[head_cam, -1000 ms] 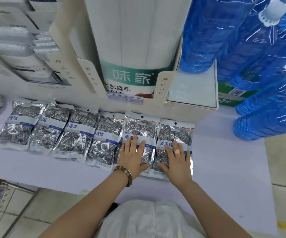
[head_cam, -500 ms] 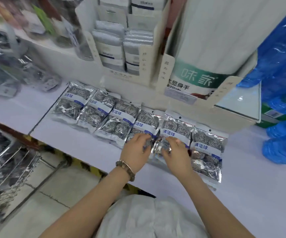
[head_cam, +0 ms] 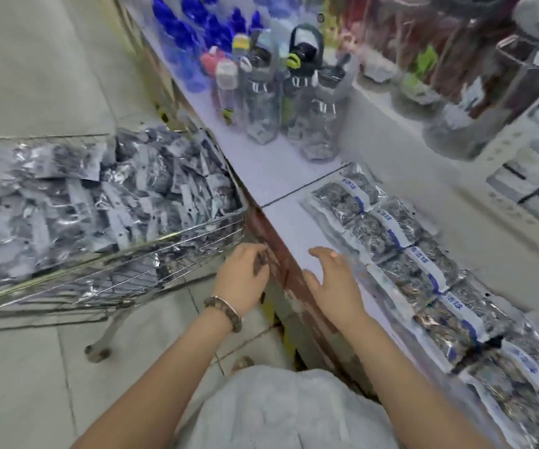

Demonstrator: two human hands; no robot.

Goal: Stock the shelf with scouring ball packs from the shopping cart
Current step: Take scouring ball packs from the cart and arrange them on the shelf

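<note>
Silver packs (head_cam: 388,228) beside right hand (head_cam: 336,280) | cart (head_cam: 197,229) beside left hand (head_cam: 242,280) | both slack, empty

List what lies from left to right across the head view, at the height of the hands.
Wire shopping cart → left hand → rusty shelf edge → right hand → row of scouring ball packs lying on the shelf.

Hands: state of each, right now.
Left hand: open, loosely curled, holding nothing, beside the cart.
Right hand: open, fingers spread, empty, over the shelf.
</note>
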